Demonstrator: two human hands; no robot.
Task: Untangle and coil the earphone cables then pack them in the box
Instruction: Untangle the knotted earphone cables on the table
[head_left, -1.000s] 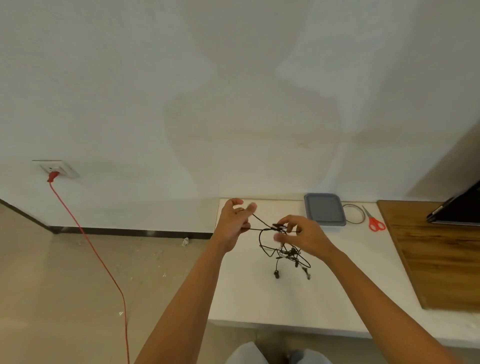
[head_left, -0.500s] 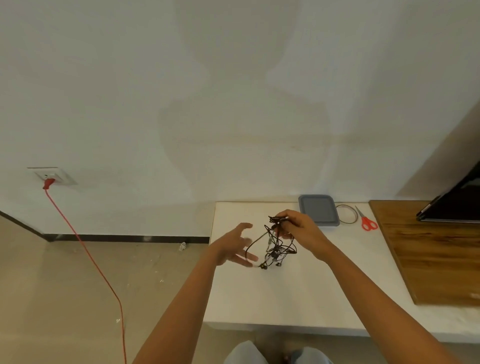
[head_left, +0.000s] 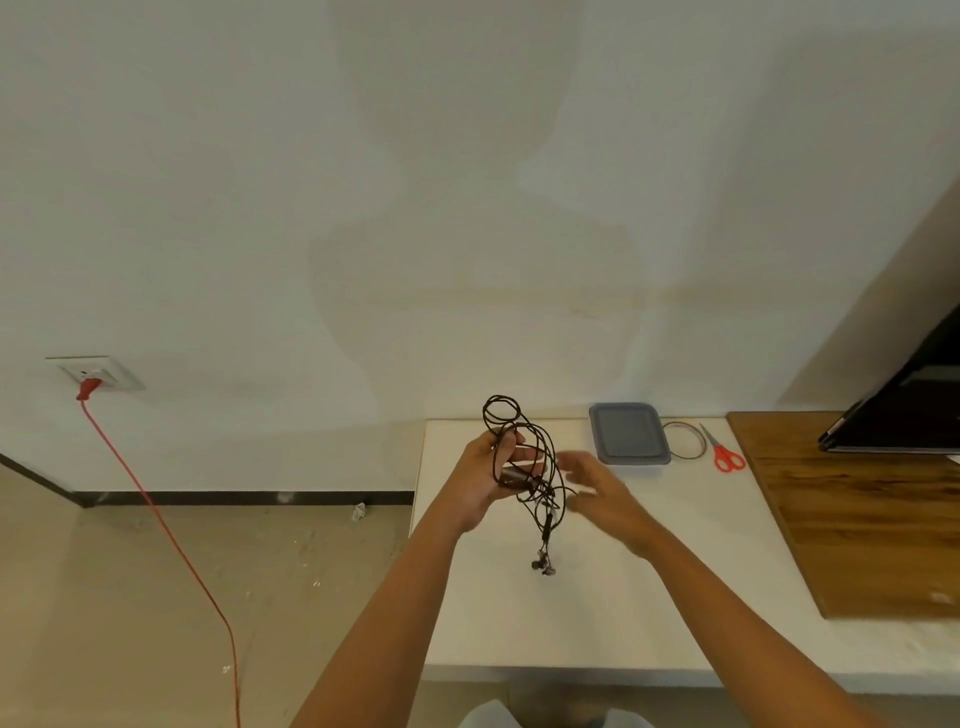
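My left hand (head_left: 480, 480) is closed around a bundle of thin black earphone cables (head_left: 524, 467), held up over the smooth white worktop (head_left: 597, 613). The wiry loops stand above my fingers and a tangled strand hangs down, ending in small dark earbuds (head_left: 543, 565) just above the surface. My right hand (head_left: 597, 493) is blurred, fingers spread and loose beside the cables, gripping nothing. Farther back lies a flat grey box (head_left: 629, 434) with rounded corners, then red-handled scissors (head_left: 722, 451) beside a wood-grain board (head_left: 857, 519).
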